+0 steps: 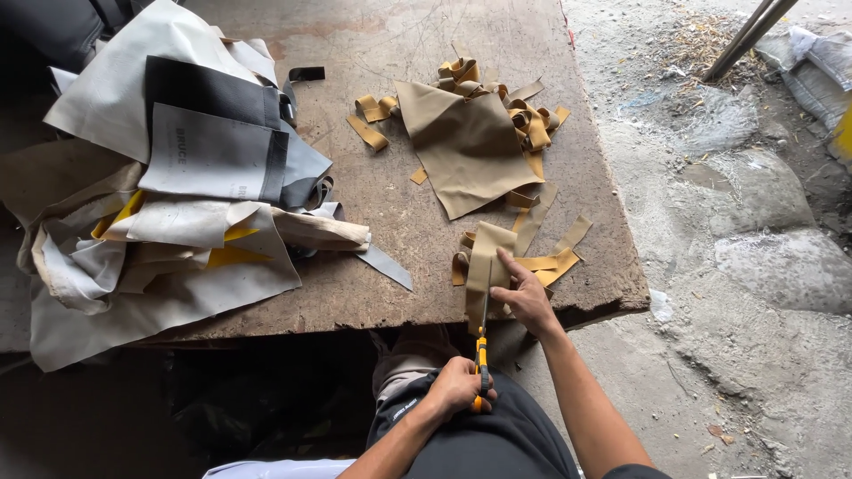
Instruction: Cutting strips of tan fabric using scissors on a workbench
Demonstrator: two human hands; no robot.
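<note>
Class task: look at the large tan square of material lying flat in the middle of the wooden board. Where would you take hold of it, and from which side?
Probably pinch the tan square at its near corner, coming from the person's side. It lies flat, so only an edge or corner can be lifted; that corner points toward the board's near edge, while curled tan strips crowd the far and right sides.

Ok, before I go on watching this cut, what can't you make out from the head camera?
- Scissors: the blade tips are too thin to tell open from closed; the left hand covers the handles.
- Tan strip: the right hand hides the part under its palm.
- Pile of grey and white sheets: cut off by the left edge, lower layers buried.
- Under the wooden board: lost in shadow.
</note>
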